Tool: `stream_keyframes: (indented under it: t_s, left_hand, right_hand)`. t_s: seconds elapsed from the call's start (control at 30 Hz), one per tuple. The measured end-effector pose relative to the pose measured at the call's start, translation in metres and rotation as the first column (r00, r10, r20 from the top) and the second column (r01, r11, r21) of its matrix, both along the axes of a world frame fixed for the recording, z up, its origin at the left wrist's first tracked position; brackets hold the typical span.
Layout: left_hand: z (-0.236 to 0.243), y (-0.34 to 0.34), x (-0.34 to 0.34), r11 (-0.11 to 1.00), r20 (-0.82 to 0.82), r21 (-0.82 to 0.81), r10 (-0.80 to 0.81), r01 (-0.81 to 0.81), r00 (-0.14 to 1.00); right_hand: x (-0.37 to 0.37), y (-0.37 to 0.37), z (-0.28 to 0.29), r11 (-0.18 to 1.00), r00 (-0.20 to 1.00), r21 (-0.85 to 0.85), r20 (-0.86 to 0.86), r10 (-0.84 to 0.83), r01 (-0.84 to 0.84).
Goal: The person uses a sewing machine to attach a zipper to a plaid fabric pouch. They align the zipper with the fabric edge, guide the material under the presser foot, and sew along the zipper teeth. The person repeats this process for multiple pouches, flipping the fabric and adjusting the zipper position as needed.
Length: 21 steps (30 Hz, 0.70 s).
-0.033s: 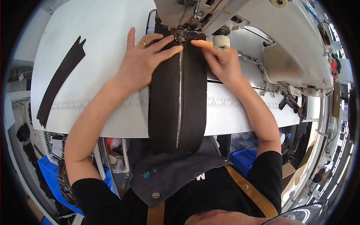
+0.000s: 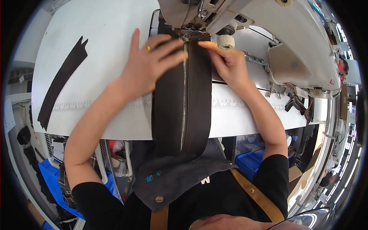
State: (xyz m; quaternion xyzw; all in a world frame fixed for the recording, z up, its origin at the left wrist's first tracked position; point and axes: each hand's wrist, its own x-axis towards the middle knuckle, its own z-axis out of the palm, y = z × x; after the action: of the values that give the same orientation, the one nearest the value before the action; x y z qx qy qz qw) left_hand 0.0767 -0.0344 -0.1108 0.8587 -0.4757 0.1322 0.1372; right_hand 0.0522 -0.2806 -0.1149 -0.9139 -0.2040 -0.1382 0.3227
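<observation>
A long black panel (image 2: 167, 111) with a silver metal zipper (image 2: 184, 96) down its middle lies under the sewing machine's presser foot (image 2: 186, 37). Its near end hangs past the table edge toward my lap. My left hand (image 2: 151, 63), blurred by motion, is open over the panel's left side, fingers spread, tips close to the zipper below the foot; contact is unclear. On the other side, my right hand (image 2: 229, 65) has its index finger stretched onto the panel's right edge near the foot. Its other fingers are curled, and whether they hold anything is hidden.
The machine's white arm (image 2: 306, 42) and a ridged knob (image 2: 226, 41) rise over my right hand. A black strip (image 2: 63, 82) lies on the white tabletop (image 2: 103, 42) at left. A printed ruler scale (image 2: 230, 104) crosses the table. Blue bins (image 2: 247, 165) stand below.
My left fingers have shifted slightly toward me and blurred. My right index fingertip has slid a little to the right. The panel looks almost unmoved.
</observation>
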Motion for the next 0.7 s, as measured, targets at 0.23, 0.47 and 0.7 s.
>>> stream_keyframes:
  t_s: [0.23, 0.47, 0.7]
  left_hand:
    - [0.036, 0.034, -0.061, 0.881, -0.461, -0.462, -0.14, -0.103, 0.876]
    - [-0.002, 0.036, -0.081, 0.984, -0.145, -0.163, -0.09, 0.066, 0.985]
    - [-0.002, 0.035, -0.082, 0.992, -0.173, -0.086, -0.107, 0.093, 0.979]
  right_hand:
    - [-0.082, -0.018, 0.018, 0.971, 0.969, 0.004, -0.06, 0.238, -0.238]
    - [-0.132, 0.018, 0.013, 0.829, 0.931, -0.441, -0.041, 0.363, -0.343]
    - [-0.137, 0.021, 0.031, 0.837, 0.927, -0.4, -0.156, 0.34, -0.374]
